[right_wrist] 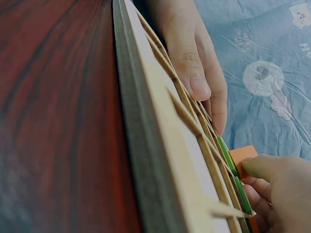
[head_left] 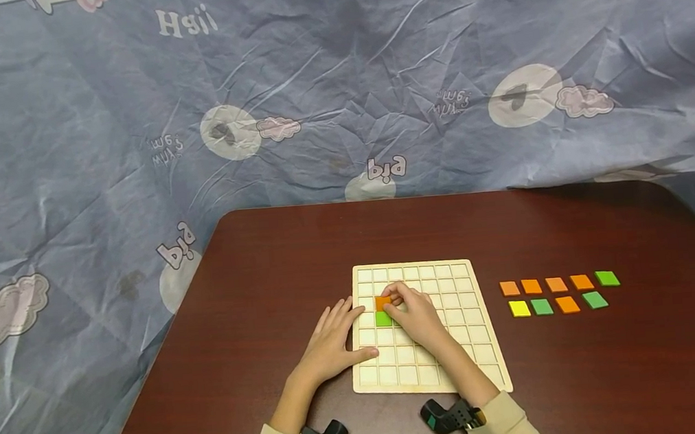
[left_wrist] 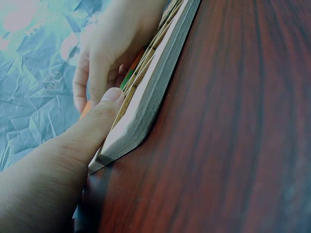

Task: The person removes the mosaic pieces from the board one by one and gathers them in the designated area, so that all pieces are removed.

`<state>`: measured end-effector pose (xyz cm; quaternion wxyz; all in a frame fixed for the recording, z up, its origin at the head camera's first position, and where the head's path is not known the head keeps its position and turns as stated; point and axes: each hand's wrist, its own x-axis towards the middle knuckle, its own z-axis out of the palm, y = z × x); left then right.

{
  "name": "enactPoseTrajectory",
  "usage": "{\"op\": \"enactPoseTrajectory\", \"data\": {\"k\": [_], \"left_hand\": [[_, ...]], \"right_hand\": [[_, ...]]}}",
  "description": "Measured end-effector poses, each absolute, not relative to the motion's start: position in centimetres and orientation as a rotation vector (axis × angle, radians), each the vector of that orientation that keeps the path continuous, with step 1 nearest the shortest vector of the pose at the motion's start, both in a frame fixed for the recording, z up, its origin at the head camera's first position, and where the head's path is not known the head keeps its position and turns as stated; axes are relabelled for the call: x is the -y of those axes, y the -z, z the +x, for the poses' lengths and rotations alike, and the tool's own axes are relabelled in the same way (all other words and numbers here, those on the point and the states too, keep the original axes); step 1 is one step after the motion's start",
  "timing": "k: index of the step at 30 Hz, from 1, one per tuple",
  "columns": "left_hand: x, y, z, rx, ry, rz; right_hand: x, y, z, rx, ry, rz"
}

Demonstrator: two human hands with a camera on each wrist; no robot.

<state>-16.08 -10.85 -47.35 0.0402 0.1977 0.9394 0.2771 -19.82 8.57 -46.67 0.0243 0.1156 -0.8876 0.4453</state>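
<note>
The pale wooden grid board (head_left: 407,376) lies on the table. My left hand (head_left: 327,343) rests with spread fingers at its left edge; in the left wrist view the thumb of that hand (left_wrist: 73,141) touches the rim. Over the upper left cells, my right hand (head_left: 421,321) pinches an orange tile (head_left: 382,303), seen raised at an angle in the right wrist view, where the thumb of this hand (right_wrist: 289,187) presses the tile (right_wrist: 242,158). Just below it sits a green tile (head_left: 383,319). Another green tile (right_wrist: 243,195) shows beside the fingers, which partly hide the cells.
Right of the board lie two rows of loose tiles, among them an orange one (head_left: 509,289), a yellow one (head_left: 519,309) and a green one (head_left: 607,278). A patterned blue-grey cloth (head_left: 322,74) hangs behind the brown table (head_left: 288,250).
</note>
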Motion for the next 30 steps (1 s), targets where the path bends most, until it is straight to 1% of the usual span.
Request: {"op": "enactPoseTrajectory", "data": {"k": [9, 11, 15, 18, 22, 30], "left_hand": [[10.8, 47.3, -16.2, -2.875, -0.844, 0.597], [10.8, 47.3, -16.2, -2.872, -0.842, 0.585], [10.8, 47.5, -16.2, -2.876, -0.818, 0.575], [10.9, 47.5, -16.2, -2.874, -0.820, 0.576], [10.9, 47.5, -16.1, -2.868, -0.831, 0.576], [10.9, 47.5, -16.2, -2.870, -0.840, 0.585]], "right_hand": [[-8.6, 45.7, -19.7, 2.698, -1.648, 0.156], [-8.7, 45.5, -19.6, 2.673, -1.701, 0.141], [-8.9, 43.5, -18.7, 2.622, -1.832, 0.132], [-9.4, 43.1, -18.6, 2.604, -1.912, 0.138], [-10.3, 44.6, -19.3, 2.593, -1.949, 0.127], [-12.0, 44.6, -19.2, 2.560, -2.029, 0.103]]}}
